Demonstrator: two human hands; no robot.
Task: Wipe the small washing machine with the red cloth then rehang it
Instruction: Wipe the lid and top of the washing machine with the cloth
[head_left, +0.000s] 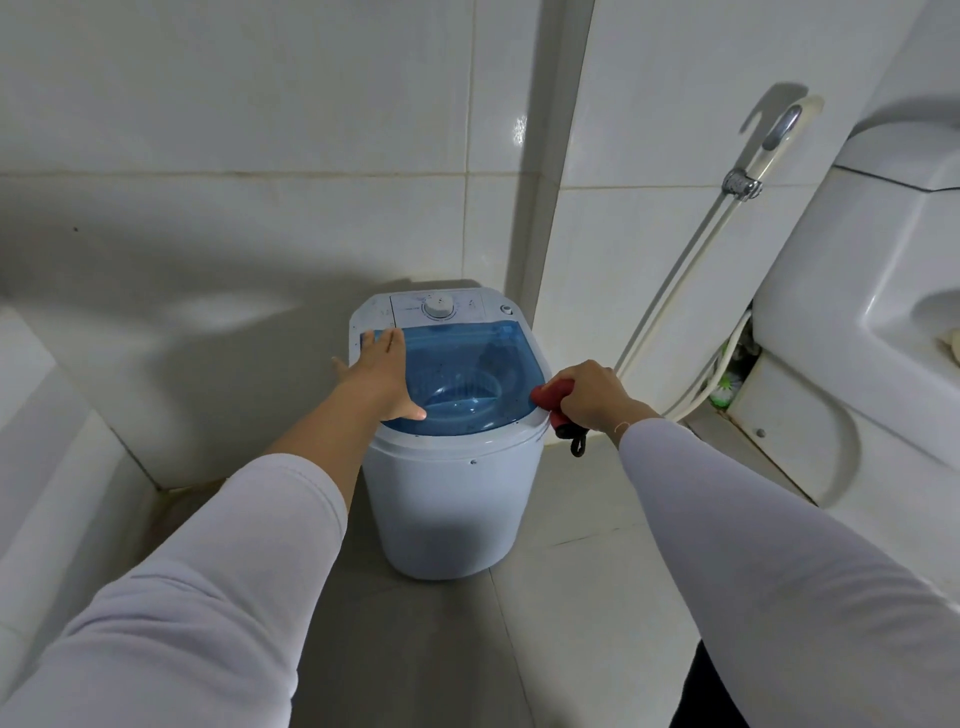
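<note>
Now the right hand (592, 395) grips the cloth (553, 397) bunched at the washer's (452, 499) right rim; left fingers (382, 345) lie spread flat on its lid (467, 364).

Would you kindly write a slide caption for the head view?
Left hand flat on the washing machine's blue lid, right hand pressing the red cloth against its rim.

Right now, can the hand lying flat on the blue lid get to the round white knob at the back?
Probably yes. The left hand lies flat on the blue lid, fingertips already near the white panel, and nothing stands between them and the knob. The right hand is busy gripping the red cloth.
</note>
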